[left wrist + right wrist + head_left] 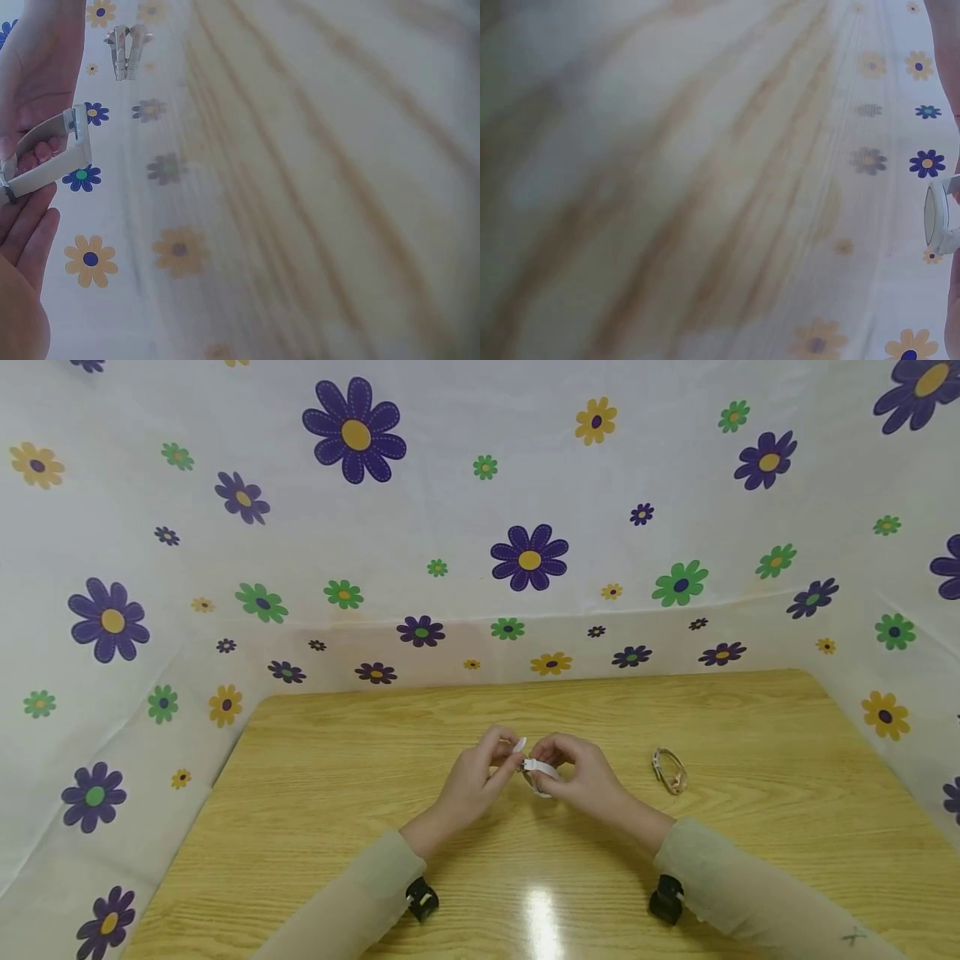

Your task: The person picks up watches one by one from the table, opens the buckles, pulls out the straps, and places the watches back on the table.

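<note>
A wristwatch with a white strap is between both hands, above the middle of the table. My left hand pinches the strap near the buckle, where the strap's white tip sticks up. From the other side my right hand grips the strap between thumb and fingers. The left wrist view shows the strap bent into a loop with the watch case at its far end. In the right wrist view the round watch face appears side-on at the edge, and most of that hand is cut off.
A second watch, with a slim metallic band, lies on the wooden table to the right of my hands. White cloth printed with flowers surrounds the table at the back and sides.
</note>
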{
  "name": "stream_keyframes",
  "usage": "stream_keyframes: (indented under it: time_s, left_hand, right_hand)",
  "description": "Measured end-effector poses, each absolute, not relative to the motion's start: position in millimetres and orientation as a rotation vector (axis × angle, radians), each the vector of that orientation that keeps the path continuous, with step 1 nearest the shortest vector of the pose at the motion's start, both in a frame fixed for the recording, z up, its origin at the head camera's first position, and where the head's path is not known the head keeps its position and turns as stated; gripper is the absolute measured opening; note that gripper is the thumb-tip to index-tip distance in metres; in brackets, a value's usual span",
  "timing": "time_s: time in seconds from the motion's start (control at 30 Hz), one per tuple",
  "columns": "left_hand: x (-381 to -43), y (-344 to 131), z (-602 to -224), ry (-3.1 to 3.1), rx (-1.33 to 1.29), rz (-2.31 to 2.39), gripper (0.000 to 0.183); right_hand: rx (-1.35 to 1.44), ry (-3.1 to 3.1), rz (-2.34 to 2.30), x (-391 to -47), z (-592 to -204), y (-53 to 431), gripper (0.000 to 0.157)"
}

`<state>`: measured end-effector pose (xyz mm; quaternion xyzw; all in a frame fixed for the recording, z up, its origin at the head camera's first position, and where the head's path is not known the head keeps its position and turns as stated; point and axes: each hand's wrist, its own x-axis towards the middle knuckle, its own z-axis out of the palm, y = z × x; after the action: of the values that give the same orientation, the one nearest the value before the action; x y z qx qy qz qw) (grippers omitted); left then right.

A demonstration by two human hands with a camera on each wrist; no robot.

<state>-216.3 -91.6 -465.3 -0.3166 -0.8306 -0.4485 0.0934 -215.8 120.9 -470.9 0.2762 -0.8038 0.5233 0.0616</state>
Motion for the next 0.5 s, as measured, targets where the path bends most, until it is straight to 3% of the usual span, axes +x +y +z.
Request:
stream_keyframes:
  time_s: [0.5]
  left_hand:
    - [-218.5,-90.8,-468.2,-2.521,-0.937,-1.498,0.015]
  right_hand:
    - [0.817,-2.425,1.603,-215.5,-469.9,118.4,0.013]
